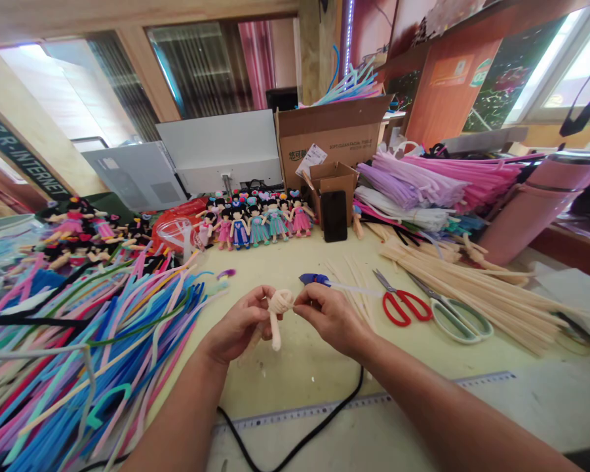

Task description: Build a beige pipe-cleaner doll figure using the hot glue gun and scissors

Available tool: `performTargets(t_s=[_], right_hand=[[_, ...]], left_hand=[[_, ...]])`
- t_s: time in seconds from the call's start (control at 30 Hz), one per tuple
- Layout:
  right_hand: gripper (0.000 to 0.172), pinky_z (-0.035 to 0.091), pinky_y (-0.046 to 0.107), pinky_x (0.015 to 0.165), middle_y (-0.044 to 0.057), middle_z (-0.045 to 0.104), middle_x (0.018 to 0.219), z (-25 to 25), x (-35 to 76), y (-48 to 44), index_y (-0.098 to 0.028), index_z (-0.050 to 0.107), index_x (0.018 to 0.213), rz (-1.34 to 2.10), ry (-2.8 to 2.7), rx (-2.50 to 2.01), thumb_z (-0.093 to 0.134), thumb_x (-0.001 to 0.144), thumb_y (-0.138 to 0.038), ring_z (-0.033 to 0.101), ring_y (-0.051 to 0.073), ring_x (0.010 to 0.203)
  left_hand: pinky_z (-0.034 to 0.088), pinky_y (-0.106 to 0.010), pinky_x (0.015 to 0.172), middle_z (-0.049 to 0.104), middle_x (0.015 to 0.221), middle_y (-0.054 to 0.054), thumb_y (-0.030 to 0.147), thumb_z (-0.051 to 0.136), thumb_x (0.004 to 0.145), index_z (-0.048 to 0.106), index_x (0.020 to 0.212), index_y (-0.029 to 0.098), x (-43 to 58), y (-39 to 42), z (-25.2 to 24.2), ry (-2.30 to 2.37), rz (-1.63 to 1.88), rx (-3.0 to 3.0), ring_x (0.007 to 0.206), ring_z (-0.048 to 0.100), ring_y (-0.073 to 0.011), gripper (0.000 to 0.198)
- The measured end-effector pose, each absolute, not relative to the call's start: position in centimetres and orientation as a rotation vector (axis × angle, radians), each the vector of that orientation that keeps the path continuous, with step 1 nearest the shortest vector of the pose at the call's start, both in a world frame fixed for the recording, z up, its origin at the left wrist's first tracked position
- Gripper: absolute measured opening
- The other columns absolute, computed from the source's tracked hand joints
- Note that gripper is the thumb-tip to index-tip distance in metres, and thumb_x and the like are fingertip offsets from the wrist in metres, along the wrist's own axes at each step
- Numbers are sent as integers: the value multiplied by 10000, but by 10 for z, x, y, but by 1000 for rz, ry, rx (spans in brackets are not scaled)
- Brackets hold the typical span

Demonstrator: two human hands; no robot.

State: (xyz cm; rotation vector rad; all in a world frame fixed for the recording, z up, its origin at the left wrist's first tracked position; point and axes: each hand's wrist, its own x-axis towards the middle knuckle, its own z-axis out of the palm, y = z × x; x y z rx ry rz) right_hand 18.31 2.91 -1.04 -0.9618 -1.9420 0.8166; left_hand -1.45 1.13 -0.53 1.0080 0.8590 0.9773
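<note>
My left hand (pixel 246 320) is closed around a cream pipe-cleaner figure (pixel 280 303), which has a coiled top and a stubby stem hanging below it. Thumb and fingers of my right hand (pixel 328 316) pinch the coil's right side, apparently at a strand end too small to make out clearly. Just beyond the right hand lies a blue hot glue gun (pixel 314 280) with a clear glue stick in it. A few loose cream pipe cleaners (pixel 353 288) rest behind that hand. Red-handled scissors (pixel 406 307) and green-and-white-handled scissors (pixel 459 318) lie farther right.
Colourful pipe cleaners (pixel 142 341) heap up at left. Several finished dolls (pixel 260 223) stand at the back beside a black phone (pixel 334 216). Cream pipe cleaners (pixel 476 288) and a pink bottle (pixel 535 203) are at right. A ruler (pixel 324 408) and black cord (pixel 319 436) lie in front.
</note>
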Motion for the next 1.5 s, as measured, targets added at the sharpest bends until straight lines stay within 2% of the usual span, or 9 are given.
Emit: performTargets(t_s=[0.3, 0.47, 0.6, 0.8, 0.93, 1.17, 1.27, 1.37, 1.5], right_hand=[[166, 368, 257, 595, -23, 582, 652, -14, 180, 31, -199, 558, 680, 814, -1904, -970, 610, 833, -161, 499, 125, 611], [162, 369, 256, 599, -21, 581, 652, -13, 180, 31, -198, 559, 677, 817, -1896, -985, 607, 827, -161, 503, 129, 617], [158, 375, 260, 620, -7, 592, 680, -13, 182, 31, -198, 561, 695, 717, -1922, -982, 603, 845, -167, 519, 138, 641], [194, 362, 254, 631, 7, 572, 710, -18, 182, 28, -190, 541, 695, 496, -1985, -923, 605, 873, -145, 522, 144, 679], [171, 349, 250, 605, 7, 559, 706, -20, 182, 27, -182, 569, 727, 444, -2009, -891, 587, 891, -138, 517, 139, 658], [174, 367, 254, 628, 8, 570, 707, -20, 180, 26, -187, 566, 722, 419, -2010, -889, 590, 881, -123, 526, 143, 672], [172, 378, 254, 642, 8, 572, 721, -20, 180, 25, -189, 563, 720, 420, -2007, -901, 602, 877, -127, 536, 145, 689], [171, 388, 253, 654, 6, 571, 730, -20, 180, 24, -191, 566, 723, 424, -2006, -902, 603, 881, -138, 544, 146, 704], [178, 383, 251, 646, 3, 564, 728, -19, 180, 24, -190, 562, 720, 434, -2008, -892, 602, 886, -142, 537, 141, 692]], left_hand=[[335, -167, 505, 513, 681, 84, 132, 759, 608, 464, 916, 225, -9, 6, -3, 935, 936, 1161, 546, 418, -59, 436], [302, -179, 478, 532, 646, 84, 303, 772, 691, 453, 930, 228, -6, 10, -5, 1019, 965, 1183, 489, 408, -55, 406], [351, -219, 483, 585, 643, 36, 471, 745, 736, 533, 966, 195, -5, 14, -12, 1124, 986, 1272, 488, 487, -91, 417], [426, -256, 563, 605, 750, -10, 516, 679, 785, 621, 914, 173, -1, 17, -16, 1287, 1022, 1426, 640, 554, -142, 371], [442, -276, 653, 604, 758, -12, 525, 632, 809, 614, 899, 168, 3, 16, -13, 1300, 986, 1445, 711, 562, -158, 369], [341, -223, 484, 469, 626, 63, 434, 553, 827, 466, 773, 199, 9, 11, -12, 1189, 1021, 1194, 488, 404, -77, 257], [310, -206, 456, 445, 612, 68, 542, 511, 851, 452, 759, 198, 9, 11, -13, 1172, 1015, 1175, 469, 375, -65, 362], [281, -190, 437, 440, 604, 75, 670, 520, 816, 451, 771, 197, 9, 12, -16, 1197, 1016, 1186, 459, 363, -57, 480], [254, -177, 420, 424, 581, 87, 700, 601, 742, 448, 772, 198, 11, 13, -16, 1205, 1028, 1148, 445, 346, -48, 526]])
